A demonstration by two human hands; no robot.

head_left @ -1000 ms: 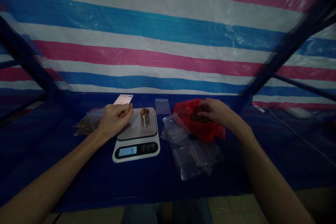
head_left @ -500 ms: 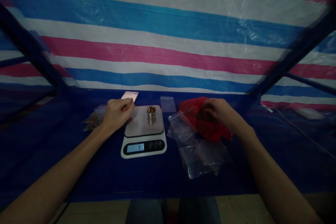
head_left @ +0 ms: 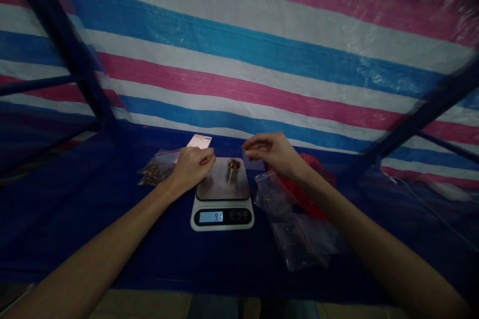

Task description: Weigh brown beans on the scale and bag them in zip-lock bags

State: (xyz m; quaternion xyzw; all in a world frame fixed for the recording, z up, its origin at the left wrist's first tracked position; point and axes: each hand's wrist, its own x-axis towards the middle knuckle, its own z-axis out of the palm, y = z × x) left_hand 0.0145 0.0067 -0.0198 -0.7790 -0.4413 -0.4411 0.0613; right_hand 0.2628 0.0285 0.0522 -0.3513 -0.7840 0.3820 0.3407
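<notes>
A striped sheet (head_left: 239, 75) is hanging behind the far edge of the dark blue tabletop (head_left: 160, 254), and dim light is making small spills hard to spot. The right forearm (head_left: 348, 214) is crossing over the red bag (head_left: 302, 196) on the right, so a low sweep could be dragging it sideways. Loose clear bags (head_left: 279, 197) are lying just right of the scale (head_left: 220, 192); one sliding onto the plate could be upsetting the weight, with the display (head_left: 210, 217) now showing 9.1. Filled bags (head_left: 155, 172) are lying left of the left hand (head_left: 194, 164), whose fingers are curling in above the plate's left edge; whether it is touching the plate is unclear, but any leaning there would be spoiling the reading. The right hand (head_left: 271, 152) is hovering at the far right, above a flat clear bag (head_left: 254, 164), thumb and fingers bending toward each other; I cannot tell whether they are pinching anything. The phone (head_left: 200, 141) is lying behind the left hand, where a knuckle could be nudging it. The small metal cup (head_left: 232, 172) is standing upright on the plate's far right part, risking a bump from either hand, and brown pieces (head_left: 234, 164) are heaping over its rim, likely tumbling off if jostled.
</notes>
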